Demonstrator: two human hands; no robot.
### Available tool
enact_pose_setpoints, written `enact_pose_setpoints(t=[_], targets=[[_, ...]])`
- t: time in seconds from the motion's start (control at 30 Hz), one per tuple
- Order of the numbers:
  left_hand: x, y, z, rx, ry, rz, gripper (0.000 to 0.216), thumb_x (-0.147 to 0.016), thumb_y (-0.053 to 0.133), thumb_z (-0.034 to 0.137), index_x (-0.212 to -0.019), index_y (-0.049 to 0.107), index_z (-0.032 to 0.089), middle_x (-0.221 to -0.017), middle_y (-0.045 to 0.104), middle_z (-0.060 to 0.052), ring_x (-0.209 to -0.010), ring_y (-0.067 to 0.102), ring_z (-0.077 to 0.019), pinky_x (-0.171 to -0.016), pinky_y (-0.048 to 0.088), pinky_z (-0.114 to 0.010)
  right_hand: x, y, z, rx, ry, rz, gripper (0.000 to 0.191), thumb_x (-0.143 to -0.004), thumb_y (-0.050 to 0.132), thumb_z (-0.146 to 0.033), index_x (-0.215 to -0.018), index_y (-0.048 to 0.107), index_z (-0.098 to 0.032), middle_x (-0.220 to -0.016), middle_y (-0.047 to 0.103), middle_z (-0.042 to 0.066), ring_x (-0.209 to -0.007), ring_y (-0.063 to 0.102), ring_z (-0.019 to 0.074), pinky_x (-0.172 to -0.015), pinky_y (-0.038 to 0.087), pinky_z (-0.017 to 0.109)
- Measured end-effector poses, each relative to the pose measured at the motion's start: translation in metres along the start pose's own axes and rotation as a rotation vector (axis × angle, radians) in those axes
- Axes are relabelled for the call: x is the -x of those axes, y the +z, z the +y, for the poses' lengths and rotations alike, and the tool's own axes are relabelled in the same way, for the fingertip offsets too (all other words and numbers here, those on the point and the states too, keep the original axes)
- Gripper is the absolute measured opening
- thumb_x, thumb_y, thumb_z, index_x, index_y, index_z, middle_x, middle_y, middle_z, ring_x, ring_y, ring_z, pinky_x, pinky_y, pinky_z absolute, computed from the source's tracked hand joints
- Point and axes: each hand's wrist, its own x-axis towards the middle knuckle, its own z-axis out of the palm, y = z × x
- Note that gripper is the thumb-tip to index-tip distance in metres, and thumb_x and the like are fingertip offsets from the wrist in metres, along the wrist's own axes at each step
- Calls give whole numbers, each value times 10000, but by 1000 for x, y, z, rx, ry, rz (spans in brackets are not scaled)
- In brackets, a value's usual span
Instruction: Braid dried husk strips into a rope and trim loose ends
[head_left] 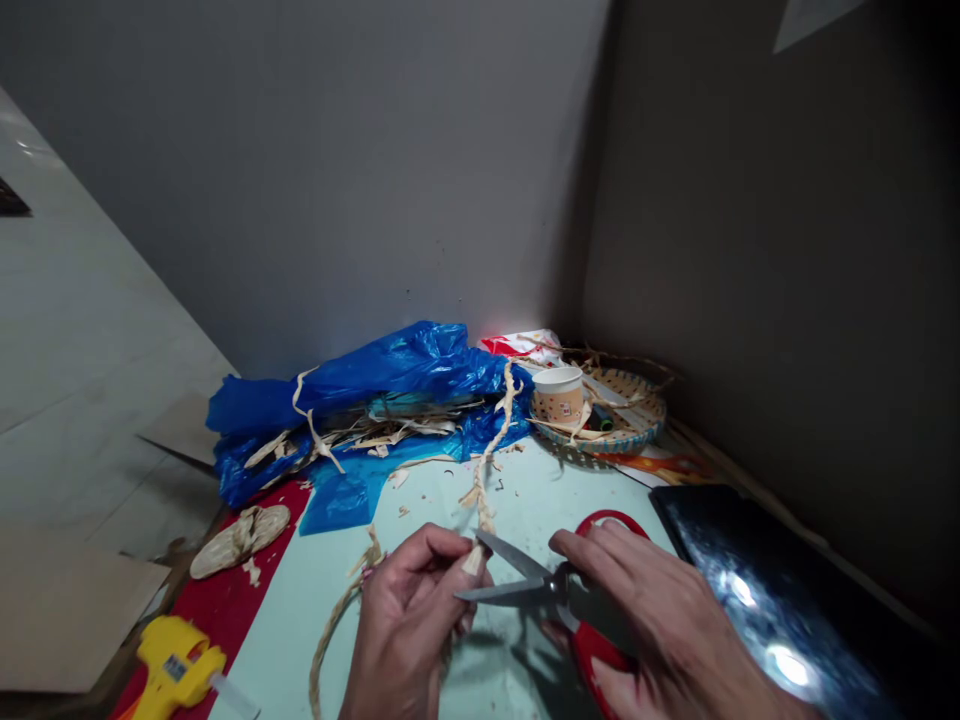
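My left hand (409, 625) pinches the end of a braided straw cord (485, 472) between thumb and fingers, low over the pale green worktop (540, 500). My right hand (660, 620) grips red-handled scissors (551, 582), fingers closed on the handles and blades parted either side of the cord's tip. Behind lie a blue plastic bag (390, 385) and a paper cup (559, 392). A yellow glue gun (176, 665) sits far left.

Legible text: none.
1. Glue gun (161, 648): side label (175, 668), print too small for me to read.
2. Cup (559, 395): printed pattern, no letters I can make out.
3. Scissors (525, 570): no mark I can read.
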Motion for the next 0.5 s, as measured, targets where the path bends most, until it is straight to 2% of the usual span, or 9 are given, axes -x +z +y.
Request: enact_pose_setpoints(t=[0.13,0.27,0.4,0.5], targets=[[2,1,-2,-123,113,77,239,-561,854,353,-684,764,168,-649,660,-19,-628,565,-125,-586,435,-186,1,-1,1,20,-11,20,431,-672,486,-93,-1091,553,-173,-803,608,65,-704,566,209,-591,465,283],[5,2,-2,-181,174,109,102,-548,840,215,-642,800,223,-617,634,16,-571,535,-101,-529,413,-177,4,-1,5,61,-24,21,456,-705,482,-102,-1154,543,-151,-836,611,81,-712,565,207,-581,455,277],[7,0,-2,-101,29,73,183,-574,839,278,-747,822,224,-592,681,-15,-607,557,-118,-586,446,-173,5,-1,9,114,-41,7,480,-718,490,-116,-1197,518,-136,-843,605,85,-708,555,209,-584,450,287],[6,0,-1,22,-91,-4,211,-587,840,294,-770,823,190,-557,678,-24,-529,484,-77,-553,411,-146,3,-3,10,117,-59,-2,470,-715,493,-115,-1184,512,-139,-825,599,76,-688,546,207,-580,450,291]])
